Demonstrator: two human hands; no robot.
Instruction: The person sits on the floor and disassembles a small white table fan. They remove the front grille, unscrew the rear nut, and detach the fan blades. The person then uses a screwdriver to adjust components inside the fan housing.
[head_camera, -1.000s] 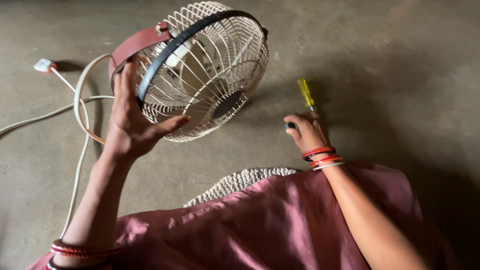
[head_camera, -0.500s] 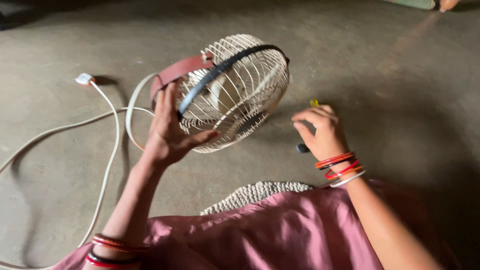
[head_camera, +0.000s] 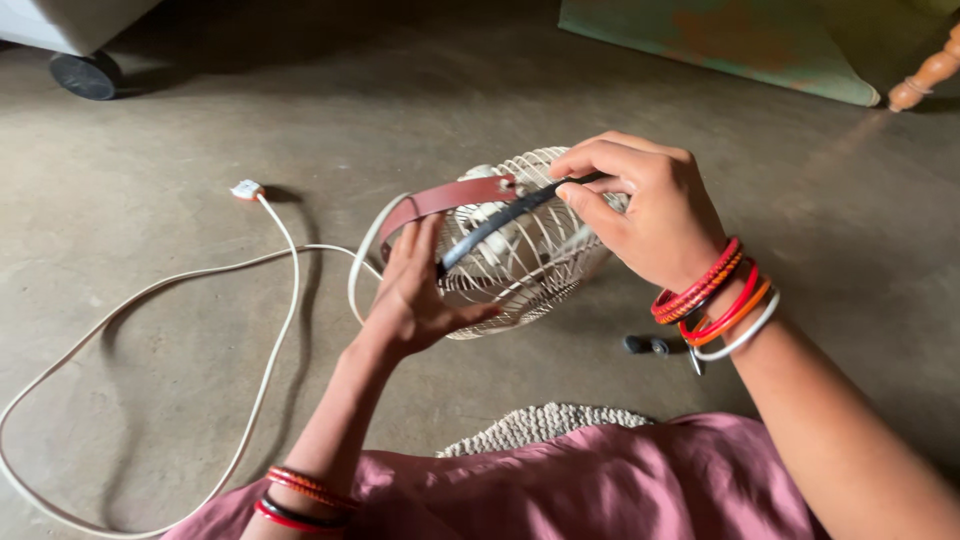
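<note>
Right hand (head_camera: 640, 210) has come up from the floor, now pinching the black band atop the fan cage (head_camera: 520, 260); left hand (head_camera: 415, 295) cups the cage's near side. I'd brace firmly.

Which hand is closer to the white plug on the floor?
Left. The left hand props the fan cage on the side facing the plug. The right hand grips the cage's far side, farther from the plug.

You have two hands, the left hand (head_camera: 415, 300) and the right hand (head_camera: 640, 205), on one wire fan cage (head_camera: 525, 265). One white power cord (head_camera: 270, 300), one plug (head_camera: 246, 189) and one woven mat (head_camera: 540, 425) lie on the floor, near one black wheel (head_camera: 85, 75).
</note>
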